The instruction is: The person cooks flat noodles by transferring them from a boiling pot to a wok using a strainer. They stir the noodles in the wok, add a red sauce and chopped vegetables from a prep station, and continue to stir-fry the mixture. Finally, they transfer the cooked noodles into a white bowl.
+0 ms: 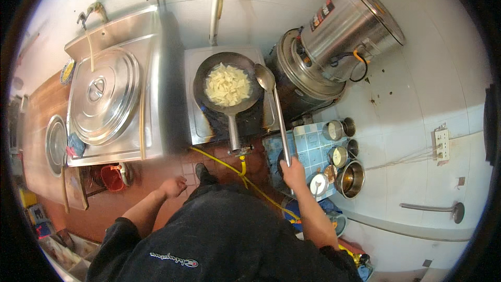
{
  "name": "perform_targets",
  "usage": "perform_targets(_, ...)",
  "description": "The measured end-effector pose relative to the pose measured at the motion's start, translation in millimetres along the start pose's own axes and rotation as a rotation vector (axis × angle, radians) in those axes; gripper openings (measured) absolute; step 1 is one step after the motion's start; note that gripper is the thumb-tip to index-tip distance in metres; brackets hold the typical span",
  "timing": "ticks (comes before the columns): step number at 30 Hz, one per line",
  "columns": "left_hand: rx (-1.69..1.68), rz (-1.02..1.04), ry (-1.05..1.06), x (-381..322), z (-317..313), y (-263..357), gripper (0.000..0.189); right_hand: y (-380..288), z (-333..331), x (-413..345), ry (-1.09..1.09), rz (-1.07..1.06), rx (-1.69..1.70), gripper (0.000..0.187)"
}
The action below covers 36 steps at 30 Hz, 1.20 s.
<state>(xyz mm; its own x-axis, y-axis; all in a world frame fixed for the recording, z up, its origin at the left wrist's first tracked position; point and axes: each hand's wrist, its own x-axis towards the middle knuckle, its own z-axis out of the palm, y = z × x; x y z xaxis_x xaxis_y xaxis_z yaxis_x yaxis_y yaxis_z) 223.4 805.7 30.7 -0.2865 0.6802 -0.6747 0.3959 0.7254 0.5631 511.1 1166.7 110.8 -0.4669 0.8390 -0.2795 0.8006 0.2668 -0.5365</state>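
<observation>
My right hand [294, 174] grips the long steel handle of a ladle [282, 123]. The ladle's bowl is at the right rim of a wok [200, 86]; whether it touches the rim I cannot tell. Pale, thin-cut food pieces [228, 85] are heaped in the middle of the wok. The wok sits on a metal-topped gas stove [196, 125], its handle pointing towards me. Some blue flame shows under its left side. My left hand [175, 187] hangs low over the tiled floor, fingers curled, with nothing seen in it.
Left of the stove, a steel unit carries a large round lid [107, 105] and long sticks [142, 125]. A tall steel drum [344, 27] stands back right. Seasoning bowls and a steel pot [350, 180] crowd a blue-tiled side table [307, 143]. A yellow gas hose [219, 161] runs below the stove.
</observation>
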Motion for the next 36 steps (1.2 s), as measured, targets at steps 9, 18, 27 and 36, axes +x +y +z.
perform_targets(9,-0.273,-0.272,0.08,-35.8,-15.0,-63.1,0.037,-65.7,64.6,78.9,-0.062,0.071,-0.097,0.043)
perform_targets(18,-0.195,-0.359,0.096,-79.2,45.9,-122.9,0.037,-115.7,68.3,55.9,-0.691,0.552,1.009,0.02)
perform_targets(27,-0.317,-0.485,0.224,-86.4,58.2,-93.0,0.036,-96.4,45.1,65.5,-1.003,0.638,1.462,0.018)
perform_targets(36,-0.402,-0.458,0.309,-78.8,60.5,39.2,0.035,-80.3,-33.9,82.1,-0.834,0.401,0.984,0.016)
